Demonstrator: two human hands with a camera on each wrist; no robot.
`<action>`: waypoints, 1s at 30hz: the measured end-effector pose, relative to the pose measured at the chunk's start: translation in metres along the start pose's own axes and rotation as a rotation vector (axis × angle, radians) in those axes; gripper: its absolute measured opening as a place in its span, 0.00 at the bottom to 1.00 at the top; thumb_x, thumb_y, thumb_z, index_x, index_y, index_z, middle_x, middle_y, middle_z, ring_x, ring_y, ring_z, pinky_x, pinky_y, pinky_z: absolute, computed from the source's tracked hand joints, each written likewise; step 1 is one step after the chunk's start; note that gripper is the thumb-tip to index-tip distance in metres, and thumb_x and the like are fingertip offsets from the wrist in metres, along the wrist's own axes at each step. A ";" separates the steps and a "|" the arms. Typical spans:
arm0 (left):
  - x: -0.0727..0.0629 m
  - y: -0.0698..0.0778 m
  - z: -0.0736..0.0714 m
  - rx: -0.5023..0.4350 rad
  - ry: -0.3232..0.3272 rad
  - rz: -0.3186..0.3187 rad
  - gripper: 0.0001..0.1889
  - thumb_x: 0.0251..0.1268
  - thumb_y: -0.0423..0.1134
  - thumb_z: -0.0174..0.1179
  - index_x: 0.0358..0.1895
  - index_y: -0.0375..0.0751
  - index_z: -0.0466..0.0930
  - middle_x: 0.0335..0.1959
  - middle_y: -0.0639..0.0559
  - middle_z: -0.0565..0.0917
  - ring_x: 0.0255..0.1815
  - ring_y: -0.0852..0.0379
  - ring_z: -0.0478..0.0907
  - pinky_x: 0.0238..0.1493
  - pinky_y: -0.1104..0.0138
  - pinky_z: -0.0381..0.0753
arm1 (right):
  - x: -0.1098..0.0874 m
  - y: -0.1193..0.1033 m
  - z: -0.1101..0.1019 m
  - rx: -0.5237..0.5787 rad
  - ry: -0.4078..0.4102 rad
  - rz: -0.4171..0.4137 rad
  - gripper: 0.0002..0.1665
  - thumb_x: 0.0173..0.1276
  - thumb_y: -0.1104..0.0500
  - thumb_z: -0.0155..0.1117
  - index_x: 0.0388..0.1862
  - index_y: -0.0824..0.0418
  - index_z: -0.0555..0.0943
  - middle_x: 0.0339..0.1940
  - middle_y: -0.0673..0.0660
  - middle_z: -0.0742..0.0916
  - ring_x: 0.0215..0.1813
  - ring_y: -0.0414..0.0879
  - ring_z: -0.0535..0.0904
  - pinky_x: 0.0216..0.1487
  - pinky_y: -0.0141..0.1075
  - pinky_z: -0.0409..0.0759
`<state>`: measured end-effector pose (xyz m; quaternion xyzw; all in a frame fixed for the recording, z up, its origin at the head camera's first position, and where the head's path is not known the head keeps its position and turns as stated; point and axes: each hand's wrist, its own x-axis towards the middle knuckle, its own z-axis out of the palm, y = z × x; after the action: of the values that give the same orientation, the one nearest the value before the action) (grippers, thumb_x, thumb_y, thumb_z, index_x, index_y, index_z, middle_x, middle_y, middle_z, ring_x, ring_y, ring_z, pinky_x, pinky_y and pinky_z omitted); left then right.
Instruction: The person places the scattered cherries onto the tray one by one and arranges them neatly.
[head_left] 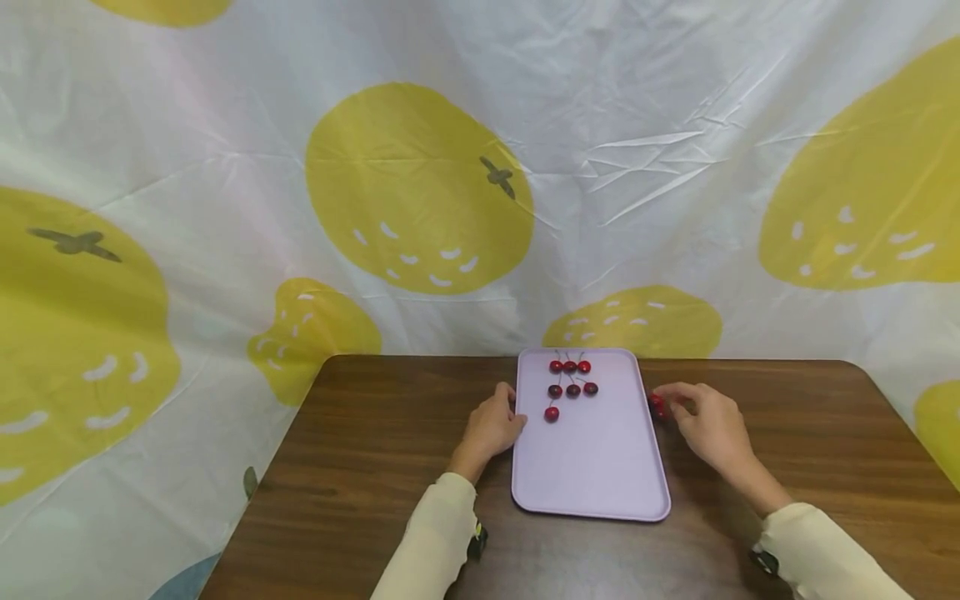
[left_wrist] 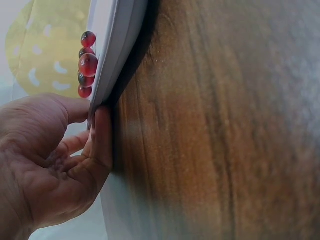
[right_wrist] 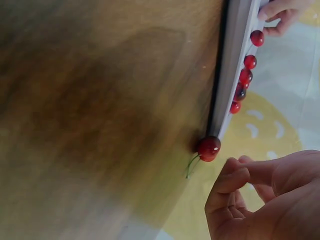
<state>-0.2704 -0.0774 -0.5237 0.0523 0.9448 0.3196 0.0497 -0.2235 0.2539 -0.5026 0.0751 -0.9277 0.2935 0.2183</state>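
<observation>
A pale lilac tray (head_left: 592,467) lies on the table, with several dark red cherries (head_left: 573,390) in its far half: two rows of three and a single one below. My left hand (head_left: 492,422) grips the tray's left rim, thumb on top and fingers against its outer side, as the left wrist view shows. Beyond the right rim, loose cherries (right_wrist: 208,148) with green stems sit on the table against the tray. My right hand (head_left: 711,423) is beside them, fingers bent and thumb near the index finger. A small gap parts its fingertips from the cherries in the right wrist view.
The brown wooden table (head_left: 375,467) extends to both sides of the tray. Right behind its far edge hangs a white cloth (head_left: 600,208) printed with large yellow fruit. Dark bands show at both sleeve cuffs.
</observation>
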 end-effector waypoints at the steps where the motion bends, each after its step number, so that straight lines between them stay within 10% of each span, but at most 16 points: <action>1: 0.000 0.000 0.000 0.000 0.003 0.004 0.17 0.75 0.43 0.64 0.60 0.43 0.72 0.37 0.47 0.85 0.36 0.51 0.81 0.42 0.57 0.81 | -0.001 0.002 0.000 -0.001 -0.010 0.010 0.13 0.65 0.69 0.71 0.46 0.56 0.91 0.36 0.59 0.91 0.40 0.61 0.87 0.35 0.49 0.76; 15: -0.002 0.001 -0.001 0.013 0.017 0.035 0.18 0.73 0.41 0.65 0.59 0.40 0.73 0.38 0.46 0.86 0.37 0.50 0.82 0.44 0.55 0.81 | -0.003 0.012 0.004 0.010 -0.124 0.077 0.10 0.65 0.61 0.77 0.45 0.55 0.89 0.45 0.58 0.94 0.53 0.65 0.88 0.46 0.61 0.79; 30: -0.001 0.000 0.000 0.018 0.021 0.034 0.18 0.73 0.41 0.66 0.58 0.41 0.73 0.37 0.47 0.86 0.37 0.49 0.82 0.43 0.55 0.81 | 0.000 0.013 0.009 -0.045 -0.192 0.140 0.10 0.67 0.56 0.75 0.47 0.51 0.89 0.42 0.55 0.93 0.45 0.60 0.88 0.32 0.50 0.77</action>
<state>-0.2696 -0.0774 -0.5235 0.0654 0.9471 0.3124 0.0337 -0.2299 0.2591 -0.5162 0.0331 -0.9537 0.2784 0.1091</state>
